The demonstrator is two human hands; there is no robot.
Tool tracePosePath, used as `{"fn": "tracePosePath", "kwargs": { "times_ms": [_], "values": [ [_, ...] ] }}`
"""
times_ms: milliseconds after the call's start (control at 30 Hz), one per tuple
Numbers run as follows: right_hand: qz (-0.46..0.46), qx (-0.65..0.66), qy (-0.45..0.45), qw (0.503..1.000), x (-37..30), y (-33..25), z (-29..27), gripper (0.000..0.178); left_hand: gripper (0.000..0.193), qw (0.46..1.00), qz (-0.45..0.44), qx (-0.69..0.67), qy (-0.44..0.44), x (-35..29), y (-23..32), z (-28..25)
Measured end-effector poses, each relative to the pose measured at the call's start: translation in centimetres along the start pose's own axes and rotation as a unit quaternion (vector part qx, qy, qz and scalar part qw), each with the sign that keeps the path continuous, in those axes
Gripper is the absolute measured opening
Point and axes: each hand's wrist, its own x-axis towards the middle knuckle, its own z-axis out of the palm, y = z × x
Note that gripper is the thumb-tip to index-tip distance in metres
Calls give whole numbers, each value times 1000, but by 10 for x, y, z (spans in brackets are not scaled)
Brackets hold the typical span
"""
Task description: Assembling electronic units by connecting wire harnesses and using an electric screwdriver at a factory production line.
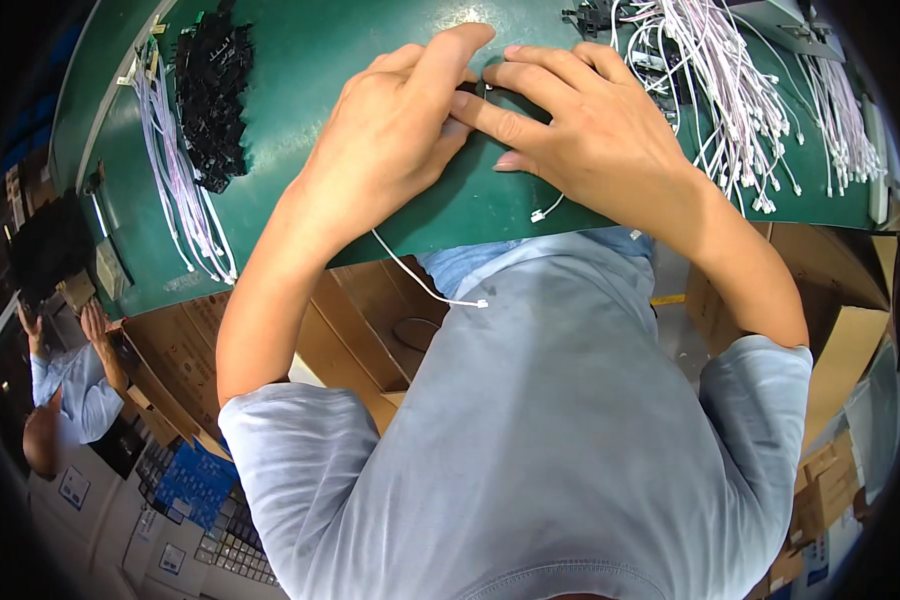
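My left hand (395,125) and my right hand (590,135) meet above the green table near its front edge. Both are closed, fingertips together, around a small black part (470,86) that they mostly hide. A tiny white bit (487,89) shows between the fingertips. From beneath my left hand a thin white cable (417,278) hangs over the table edge, its small white connector (481,303) in front of my shirt. Another white connector end (538,215) pokes out below my right hand on the table. Whether both ends belong to one cable is hidden.
On the green table (300,60), a pile of black plastic parts (212,100) lies left, beside a bundle of white cables (175,185). A larger heap of white cables (720,90) covers the right. Cardboard boxes (360,320) stand below the edge. Another person (75,390) works far left.
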Motion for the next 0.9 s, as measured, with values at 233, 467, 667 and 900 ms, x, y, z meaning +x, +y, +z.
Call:
{"fn": "tracePosePath", "kwargs": {
  "times_ms": [233, 467, 667, 900],
  "values": [
    [-23, -55, -2, 998, 1, 3, -4, 41, 40, 993, 89, 71, 42, 1, 5, -3],
    [171, 238, 147, 945, 3, -11, -14, 31, 70, 973, 109, 19, 202, -18, 15, 7],
    [241, 435, 116, 860, -8, -4, -29, 25, 78, 985, 157, -54, 42, 50, 44, -61],
    [20, 474, 94, 875, -37, 0, -45, 23, 95, 904, -278, -233, 226, 344, -118, -32]
  ]
}}
